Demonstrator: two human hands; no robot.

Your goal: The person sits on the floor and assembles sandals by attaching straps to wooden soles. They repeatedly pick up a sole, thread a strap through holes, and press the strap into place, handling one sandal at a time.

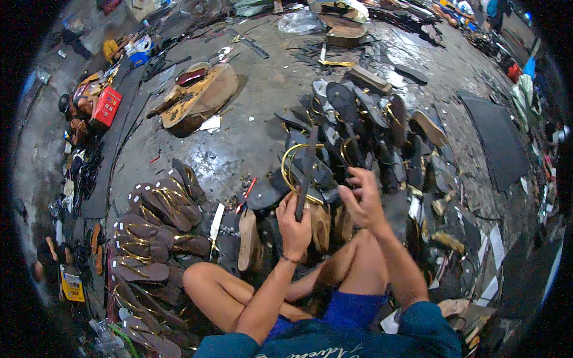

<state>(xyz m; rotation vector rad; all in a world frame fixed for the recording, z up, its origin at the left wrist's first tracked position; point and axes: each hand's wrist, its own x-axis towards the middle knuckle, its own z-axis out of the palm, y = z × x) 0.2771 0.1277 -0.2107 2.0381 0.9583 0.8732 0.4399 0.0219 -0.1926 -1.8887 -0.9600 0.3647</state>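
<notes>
My left hand [294, 224] grips a dark sandal sole [307, 170] held upright on edge, with a gold strap [290, 167] looping off its left side. My right hand [362, 197] is just to the right of it, fingers curled near the sole's lower end, apparently touching it or the strap. A thin bracelet circles my left wrist. I sit on the floor with bare knees bent, and both forearms rise from the lower edge.
A heap of dark soles with gold straps [364, 125] lies ahead. Rows of finished brown sandals [152, 232] are laid out to my left. A wooden block [200, 98] sits farther off. A red box [107, 106] and a seated person [74, 113] are at far left.
</notes>
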